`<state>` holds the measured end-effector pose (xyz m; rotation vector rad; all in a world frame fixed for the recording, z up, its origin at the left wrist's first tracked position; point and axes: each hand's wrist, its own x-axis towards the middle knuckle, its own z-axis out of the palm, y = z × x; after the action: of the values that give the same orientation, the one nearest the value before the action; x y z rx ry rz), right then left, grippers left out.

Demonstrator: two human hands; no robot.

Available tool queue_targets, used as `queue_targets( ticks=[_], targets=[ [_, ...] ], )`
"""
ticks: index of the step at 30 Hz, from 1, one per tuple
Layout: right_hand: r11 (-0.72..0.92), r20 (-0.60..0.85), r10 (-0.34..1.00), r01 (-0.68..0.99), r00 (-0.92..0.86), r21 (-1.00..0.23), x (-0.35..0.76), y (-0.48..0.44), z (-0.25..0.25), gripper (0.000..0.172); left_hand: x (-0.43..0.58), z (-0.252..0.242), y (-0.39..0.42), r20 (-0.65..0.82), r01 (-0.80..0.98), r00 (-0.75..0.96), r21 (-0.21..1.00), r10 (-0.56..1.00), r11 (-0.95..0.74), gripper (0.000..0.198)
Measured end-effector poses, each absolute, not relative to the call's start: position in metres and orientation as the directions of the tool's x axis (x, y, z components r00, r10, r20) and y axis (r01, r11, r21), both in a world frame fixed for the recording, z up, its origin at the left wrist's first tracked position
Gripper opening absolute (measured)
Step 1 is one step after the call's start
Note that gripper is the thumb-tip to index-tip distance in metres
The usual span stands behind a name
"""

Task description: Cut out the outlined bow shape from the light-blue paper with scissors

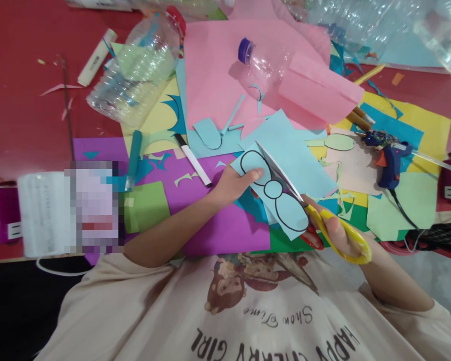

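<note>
My left hand point(233, 183) is pinched shut on the upper loop of the light-blue paper bow point(276, 198), held above the purple sheet point(225, 225). My right hand point(336, 228) grips the yellow scissors point(315, 213), blades lying along the bow's edge. A blue glue gun point(389, 160) lies well apart, to the right.

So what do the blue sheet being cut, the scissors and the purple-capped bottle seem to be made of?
Blue sheet in the left hand: thin matte paper; it bends and carries a black drawn outline.
Scissors in the right hand: shiny grey blades, likely metal; glossy yellow handles, probably plastic.
Purple-capped bottle: clear, crinkled, glinting plastic.
</note>
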<state>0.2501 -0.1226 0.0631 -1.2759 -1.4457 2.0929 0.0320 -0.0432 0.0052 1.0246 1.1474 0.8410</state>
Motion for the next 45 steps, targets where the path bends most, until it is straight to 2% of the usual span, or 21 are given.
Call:
queue_targets(
  ticks=[3,8,14,25,30,36,45],
  targets=[
    [-0.47,-0.46,0.658,0.152,-0.596,-0.87,0.249,-0.124,0.062,0.061,0.031,0.002,-0.043,-0.319,-0.015,0.233,0.943,0.919,0.331,0.027],
    [-0.516,-0.481,0.658,0.118,-0.58,-0.848,0.249,-0.124,0.061,0.064,0.029,-0.007,-0.042,-0.274,-0.026,0.243,0.957,0.93,0.289,0.03],
    [-0.552,-0.527,0.636,0.145,-0.563,-0.821,0.247,-0.123,0.065,0.067,0.029,-0.013,-0.04,-0.255,-0.042,0.259,0.961,0.931,0.275,0.031],
    [-0.571,-0.56,0.643,0.159,-0.522,-0.805,0.245,-0.121,0.068,0.07,0.03,-0.005,-0.041,-0.313,-0.1,0.265,0.932,0.912,0.349,0.026],
    [-0.544,-0.525,0.681,0.126,-0.51,-0.829,0.247,-0.125,0.063,0.065,0.031,-0.001,-0.041,-0.331,-0.125,0.255,0.921,0.909,0.37,0.024],
    [-0.543,-0.525,0.691,0.123,-0.498,-0.831,0.249,-0.129,0.057,0.07,0.031,-0.002,-0.04,-0.333,-0.107,0.247,0.924,0.91,0.367,0.026],
    [-0.534,-0.511,0.699,0.111,-0.5,-0.838,0.249,-0.128,0.058,0.067,0.031,-0.002,-0.04,-0.34,-0.092,0.251,0.924,0.906,0.372,0.025]
  ],
)
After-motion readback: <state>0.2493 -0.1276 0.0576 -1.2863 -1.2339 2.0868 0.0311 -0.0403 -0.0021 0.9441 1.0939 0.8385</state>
